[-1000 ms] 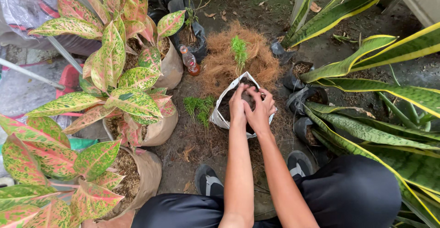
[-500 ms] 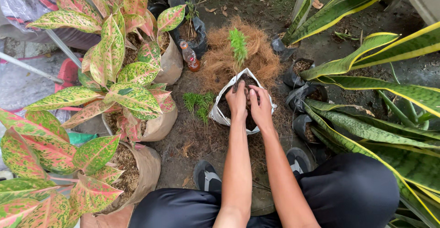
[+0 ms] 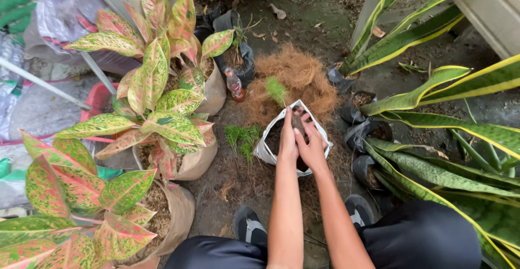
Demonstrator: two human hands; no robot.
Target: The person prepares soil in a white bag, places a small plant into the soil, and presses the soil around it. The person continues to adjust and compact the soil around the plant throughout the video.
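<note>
Both hands are down inside the mouth of a white plastic grow bag [image 3: 267,151] filled with dark soil, which stands on the bare earth floor [image 3: 227,188] between the person's knees and a mound of brown coconut fibre [image 3: 295,77]. The left hand [image 3: 288,139] lies flat, its fingers [image 3: 287,118] stretched out and close together, pressing palm-down on the soil at the middle of the bag. The right hand [image 3: 312,149] sits just beside it, touching it along the thumb side, with its fingers [image 3: 306,125] loosely spread and bent at the tips into the soil near the bag's far rim. Neither hand is clenched and neither grips anything that can be made out; they rest on and press the soil. A small feathery green seedling [image 3: 277,89] stands at the bag's far edge, just beyond the fingertips, tilted towards the fibre mound.

Left of the bag, a low tuft of green sprouts [image 3: 242,138] grows from the ground. Further left stand potted plants with pink-and-green speckled leaves [image 3: 157,85] in brown sacks. A small plastic bottle with a red base [image 3: 234,85] stands near them. On the right, long yellow-edged green blades [image 3: 433,133] lean over black nursery bags [image 3: 362,136].
</note>
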